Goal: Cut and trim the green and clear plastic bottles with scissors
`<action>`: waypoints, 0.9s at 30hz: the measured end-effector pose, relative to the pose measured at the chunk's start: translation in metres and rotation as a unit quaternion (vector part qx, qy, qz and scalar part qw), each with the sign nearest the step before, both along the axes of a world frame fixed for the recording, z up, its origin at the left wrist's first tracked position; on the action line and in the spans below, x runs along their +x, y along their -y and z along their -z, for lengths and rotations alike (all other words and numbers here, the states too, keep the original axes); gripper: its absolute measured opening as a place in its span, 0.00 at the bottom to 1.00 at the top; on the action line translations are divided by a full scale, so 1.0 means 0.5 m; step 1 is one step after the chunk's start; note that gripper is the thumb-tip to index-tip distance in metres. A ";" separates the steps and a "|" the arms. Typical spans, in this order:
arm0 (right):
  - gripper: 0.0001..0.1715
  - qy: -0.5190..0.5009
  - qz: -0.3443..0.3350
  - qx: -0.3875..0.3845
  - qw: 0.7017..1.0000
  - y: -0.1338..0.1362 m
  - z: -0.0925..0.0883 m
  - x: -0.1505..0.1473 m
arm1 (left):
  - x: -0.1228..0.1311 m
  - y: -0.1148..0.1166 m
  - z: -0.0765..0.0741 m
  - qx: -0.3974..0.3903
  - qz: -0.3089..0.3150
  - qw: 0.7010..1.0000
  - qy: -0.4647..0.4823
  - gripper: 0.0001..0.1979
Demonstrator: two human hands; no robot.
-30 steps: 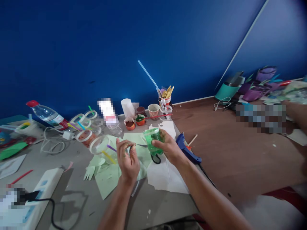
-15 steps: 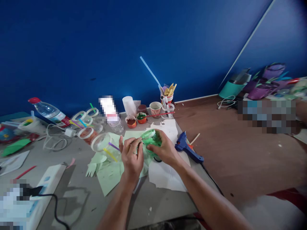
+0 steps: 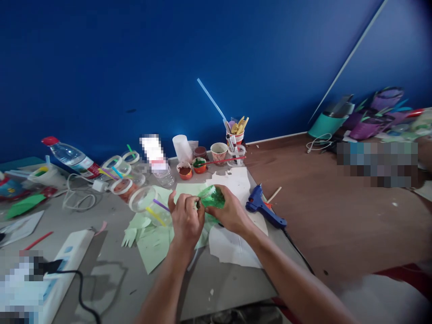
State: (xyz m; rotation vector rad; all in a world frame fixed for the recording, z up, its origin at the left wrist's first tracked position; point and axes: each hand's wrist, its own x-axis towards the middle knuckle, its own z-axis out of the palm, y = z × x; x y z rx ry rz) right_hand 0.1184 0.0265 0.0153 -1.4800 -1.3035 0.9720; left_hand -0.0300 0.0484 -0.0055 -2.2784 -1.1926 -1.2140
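My right hand is wrapped round a small clear plastic container painted green, held tilted just above the grey table. My left hand is closed beside it, its fingertips pinched against the container's left side at the rim. Whether the left fingers hold anything small is hidden. Under both hands lie pale green paper cut-outs and white paper sheets.
A blue glue gun lies right of my hands. Clear cups with coloured straws, a water bottle, paint pots, a cup of tools and a white power strip crowd the table. Purple craft pieces sit far right.
The green container has come down and tilted towards my left hand. My left hand has moved right and closed in on its rim; the two hands now meet.
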 end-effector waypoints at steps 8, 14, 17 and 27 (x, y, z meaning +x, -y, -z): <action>0.25 -0.195 -0.029 -0.036 0.980 -0.004 0.009 -0.012 | 0.008 -0.010 0.008 0.004 0.008 0.998 0.064 0.08; 0.27 -0.408 -0.125 -0.112 0.897 -0.006 0.002 -0.009 | 0.015 0.002 -0.015 0.018 0.063 0.992 0.111 0.11; 0.26 -0.442 -0.154 -0.118 0.876 -0.005 -0.001 -0.005 | 0.014 0.007 -0.023 0.030 0.083 0.989 0.115 0.11; 0.31 -0.213 -0.060 0.032 0.975 -0.011 0.013 0.005 | 0.007 0.008 -0.006 -0.014 0.072 0.987 0.142 0.08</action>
